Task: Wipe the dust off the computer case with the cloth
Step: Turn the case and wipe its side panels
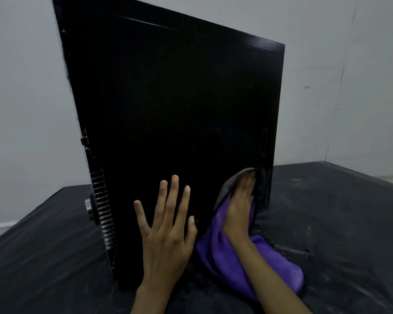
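**Cloth meets case on dusty bench**

The black case (168,132) stands upright on the dark, dust-flecked bench (338,211). My left hand (166,234) lies flat on its side panel, fingers straight and spread, grip released. My right hand (241,207) presses the purple cloth (225,252) against the panel's lower right corner, fingers extended, nothing clenched.

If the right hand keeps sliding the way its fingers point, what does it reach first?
The right hand, flat on the purple cloth, points up and slightly right along the computer case side panel. It would probably meet the panel's right edge first, though depth is hard to judge.
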